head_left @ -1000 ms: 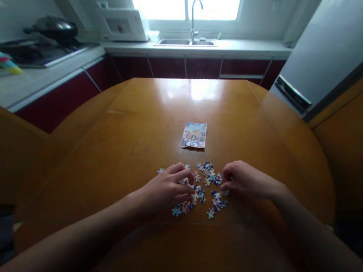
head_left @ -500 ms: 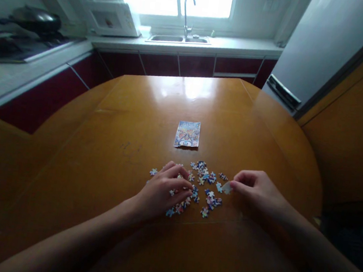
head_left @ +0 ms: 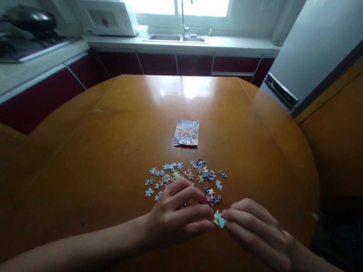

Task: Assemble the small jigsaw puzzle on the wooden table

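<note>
Between my two hands is a small light-blue jigsaw puzzle piece (head_left: 219,219), raised a little in front of me; whether it is one piece or two joined I cannot tell. My right hand (head_left: 257,231) pinches its right side with the fingertips. The fingers and thumb of my left hand (head_left: 183,211) close on its left edge. Beyond my hands lie loose jigsaw pieces (head_left: 166,178), spread over the tabletop, some hidden behind my left hand. A darker cluster of pieces (head_left: 202,167) sits toward the right, and a single light-blue piece (head_left: 218,184) lies nearby.
A small printed picture sheet (head_left: 186,133) lies on the wooden table (head_left: 131,116) beyond the pieces. Farther off are a sink (head_left: 167,38) with a tap, a microwave (head_left: 105,18), a pan (head_left: 32,18) on the stove and a fridge (head_left: 324,47).
My right hand has brought the puzzle piece toward me and slightly left, turning it. My left hand has moved right and nearer, off the loose pieces, to meet it.
</note>
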Action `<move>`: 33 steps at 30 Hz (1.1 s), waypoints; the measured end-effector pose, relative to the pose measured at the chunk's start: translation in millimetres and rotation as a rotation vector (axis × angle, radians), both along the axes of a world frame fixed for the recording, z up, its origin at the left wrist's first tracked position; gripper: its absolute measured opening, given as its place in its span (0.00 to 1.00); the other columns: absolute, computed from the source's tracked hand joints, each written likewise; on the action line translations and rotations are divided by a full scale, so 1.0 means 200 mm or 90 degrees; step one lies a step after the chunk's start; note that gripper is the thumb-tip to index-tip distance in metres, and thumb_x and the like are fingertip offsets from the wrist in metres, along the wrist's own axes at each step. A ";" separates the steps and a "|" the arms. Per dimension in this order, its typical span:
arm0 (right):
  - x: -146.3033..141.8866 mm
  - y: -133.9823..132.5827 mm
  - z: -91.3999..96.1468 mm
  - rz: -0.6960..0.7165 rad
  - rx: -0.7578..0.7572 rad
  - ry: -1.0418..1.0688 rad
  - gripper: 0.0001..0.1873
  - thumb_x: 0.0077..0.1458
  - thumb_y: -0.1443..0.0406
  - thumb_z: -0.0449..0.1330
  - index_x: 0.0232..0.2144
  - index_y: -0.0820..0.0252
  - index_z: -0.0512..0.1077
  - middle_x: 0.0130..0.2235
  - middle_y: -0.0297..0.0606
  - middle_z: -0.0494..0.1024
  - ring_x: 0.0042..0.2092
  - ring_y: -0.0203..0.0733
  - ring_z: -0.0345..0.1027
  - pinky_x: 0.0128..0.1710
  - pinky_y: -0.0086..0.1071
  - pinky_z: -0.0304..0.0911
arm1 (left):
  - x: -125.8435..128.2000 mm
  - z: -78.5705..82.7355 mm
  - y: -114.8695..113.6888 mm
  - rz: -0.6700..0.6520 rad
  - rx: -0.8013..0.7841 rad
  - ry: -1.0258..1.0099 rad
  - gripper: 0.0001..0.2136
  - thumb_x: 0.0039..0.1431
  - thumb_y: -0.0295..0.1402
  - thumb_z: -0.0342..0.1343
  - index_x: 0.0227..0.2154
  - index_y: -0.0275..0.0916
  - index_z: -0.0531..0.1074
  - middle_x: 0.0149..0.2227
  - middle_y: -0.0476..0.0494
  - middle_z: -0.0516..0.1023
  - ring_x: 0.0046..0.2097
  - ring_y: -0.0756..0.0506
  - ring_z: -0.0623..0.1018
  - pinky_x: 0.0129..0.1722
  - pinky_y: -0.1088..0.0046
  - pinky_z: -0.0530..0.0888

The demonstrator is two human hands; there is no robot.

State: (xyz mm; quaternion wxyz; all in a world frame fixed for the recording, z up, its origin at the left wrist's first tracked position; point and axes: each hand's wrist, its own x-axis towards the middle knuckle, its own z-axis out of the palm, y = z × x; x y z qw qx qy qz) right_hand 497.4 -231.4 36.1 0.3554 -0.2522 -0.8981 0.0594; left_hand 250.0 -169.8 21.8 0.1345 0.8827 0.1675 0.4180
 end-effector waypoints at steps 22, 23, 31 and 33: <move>-0.19 0.03 -0.13 -0.160 -0.748 0.463 0.08 0.57 0.63 0.65 0.37 0.60 0.72 0.33 0.35 0.78 0.34 0.35 0.73 0.35 0.29 0.70 | -0.05 -0.02 0.03 0.035 0.205 0.059 0.07 0.56 0.26 0.64 0.38 0.40 0.76 0.29 0.51 0.76 0.35 0.47 0.70 0.33 0.69 0.63; -0.21 0.04 -0.11 -0.155 -0.798 0.468 0.08 0.55 0.62 0.67 0.34 0.60 0.73 0.31 0.34 0.77 0.33 0.35 0.72 0.34 0.28 0.69 | -0.05 -0.01 0.02 0.040 0.206 0.055 0.07 0.57 0.26 0.63 0.38 0.40 0.76 0.28 0.51 0.76 0.35 0.47 0.70 0.33 0.69 0.63; -0.25 0.08 -0.08 -0.065 -0.921 0.526 0.11 0.52 0.62 0.69 0.35 0.62 0.75 0.32 0.34 0.78 0.34 0.33 0.71 0.35 0.28 0.65 | -0.02 -0.02 0.00 0.092 0.158 0.007 0.04 0.60 0.30 0.61 0.38 0.41 0.76 0.26 0.50 0.74 0.34 0.47 0.69 0.34 0.69 0.63; -0.26 0.08 -0.10 -0.047 -0.954 0.554 0.12 0.51 0.63 0.70 0.36 0.61 0.74 0.33 0.34 0.79 0.34 0.33 0.72 0.36 0.27 0.65 | -0.03 -0.01 0.01 0.096 0.171 0.002 0.03 0.61 0.30 0.61 0.38 0.40 0.76 0.26 0.49 0.74 0.34 0.47 0.69 0.34 0.69 0.63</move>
